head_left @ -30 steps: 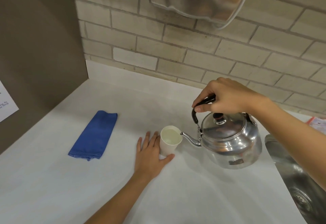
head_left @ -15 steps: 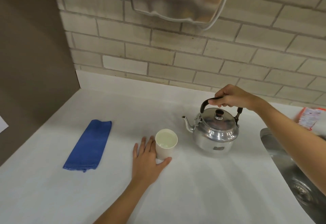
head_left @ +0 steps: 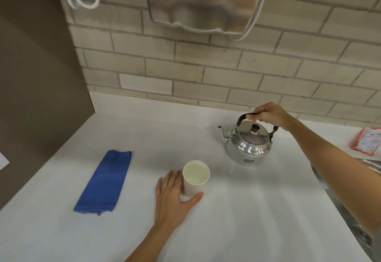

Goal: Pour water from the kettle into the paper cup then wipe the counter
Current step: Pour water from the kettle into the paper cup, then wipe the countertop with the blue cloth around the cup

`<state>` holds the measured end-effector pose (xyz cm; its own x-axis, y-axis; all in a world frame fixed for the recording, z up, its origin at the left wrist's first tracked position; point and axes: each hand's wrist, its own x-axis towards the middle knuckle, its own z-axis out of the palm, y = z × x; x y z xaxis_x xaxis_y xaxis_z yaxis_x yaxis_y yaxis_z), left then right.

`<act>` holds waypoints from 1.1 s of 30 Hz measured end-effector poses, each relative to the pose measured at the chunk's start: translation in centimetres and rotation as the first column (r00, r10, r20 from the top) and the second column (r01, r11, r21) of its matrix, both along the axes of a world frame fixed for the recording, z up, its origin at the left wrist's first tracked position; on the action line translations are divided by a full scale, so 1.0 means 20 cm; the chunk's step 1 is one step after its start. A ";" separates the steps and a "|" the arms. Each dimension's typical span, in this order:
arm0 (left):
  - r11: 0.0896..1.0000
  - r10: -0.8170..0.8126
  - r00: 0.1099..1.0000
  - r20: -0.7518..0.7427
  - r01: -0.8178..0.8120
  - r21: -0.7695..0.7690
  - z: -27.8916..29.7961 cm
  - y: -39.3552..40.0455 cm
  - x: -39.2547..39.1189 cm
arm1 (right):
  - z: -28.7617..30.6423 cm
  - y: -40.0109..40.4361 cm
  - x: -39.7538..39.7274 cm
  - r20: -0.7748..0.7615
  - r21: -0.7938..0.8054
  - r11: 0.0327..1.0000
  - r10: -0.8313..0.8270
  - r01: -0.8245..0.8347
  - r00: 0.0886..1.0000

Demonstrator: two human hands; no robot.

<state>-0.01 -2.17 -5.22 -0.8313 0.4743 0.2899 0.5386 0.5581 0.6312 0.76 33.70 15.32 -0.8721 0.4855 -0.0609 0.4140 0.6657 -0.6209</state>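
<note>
Head view: one kettle point(head_left: 248, 145), one paper cup point(head_left: 195, 178), one blue cloth point(head_left: 104, 181), two hands.

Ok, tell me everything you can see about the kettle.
The kettle is shiny silver metal, rounded, with a domed lid topped by a dark knob, a thin curved spout pointing left, and a black arched handle. It stands upright on the white counter, behind and right of the paper cup. The right hand grips the handle.
</note>
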 end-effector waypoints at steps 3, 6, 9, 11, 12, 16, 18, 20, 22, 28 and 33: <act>1.000 -0.005 1.000 0.006 0.005 0.006 0.00 0.00 0.00 | -0.01 0.02 -0.02 -0.020 -0.012 1.000 -0.010 0.010 1.000; 1.000 -0.004 1.000 0.006 0.004 0.001 0.00 0.00 0.00 | -0.04 0.02 -0.02 -0.034 -0.006 1.000 -0.003 0.003 0.999; 1.000 -0.008 1.000 0.002 0.008 -0.020 -0.01 0.00 -0.01 | -0.07 0.00 -0.01 -0.053 0.018 0.999 -0.030 0.031 0.998; 0.997 -0.020 1.000 0.004 0.020 -0.078 0.00 0.00 0.00 | -0.08 -0.02 0.00 -0.062 0.061 0.995 -0.074 0.077 0.995; 0.994 -0.028 1.000 0.008 0.029 -0.105 0.00 0.00 0.00 | -0.09 -0.04 0.00 -0.078 0.140 0.984 -0.100 0.110 0.992; 0.979 -0.127 0.987 0.097 0.141 -0.150 0.04 -0.04 -0.02 | -0.08 -0.23 0.04 -0.235 0.447 0.880 -0.061 0.163 0.970; 0.976 -0.190 0.966 0.176 0.206 -0.075 0.09 -0.08 -0.04 | -0.02 -0.39 0.05 -0.268 0.466 0.876 0.005 0.126 0.963; 0.982 -0.189 0.949 0.253 0.184 0.041 0.13 -0.16 -0.06 | 0.03 -0.56 0.06 -0.320 0.441 0.895 0.082 0.072 0.944; 0.985 -0.164 0.944 0.286 0.143 0.093 0.16 -0.27 -0.07 | 0.08 -0.76 0.07 -0.390 0.362 0.932 0.146 0.006 0.909; 0.992 0.031 0.991 0.127 -0.046 0.118 0.22 -0.66 -0.14 | 0.01 -1.39 0.03 -0.407 0.182 0.948 0.316 -0.263 0.857; 0.971 0.239 0.971 0.022 -0.240 0.020 0.20 -1.02 -0.18 | -0.27 -1.74 -0.10 -0.289 0.044 0.924 0.376 -0.381 0.880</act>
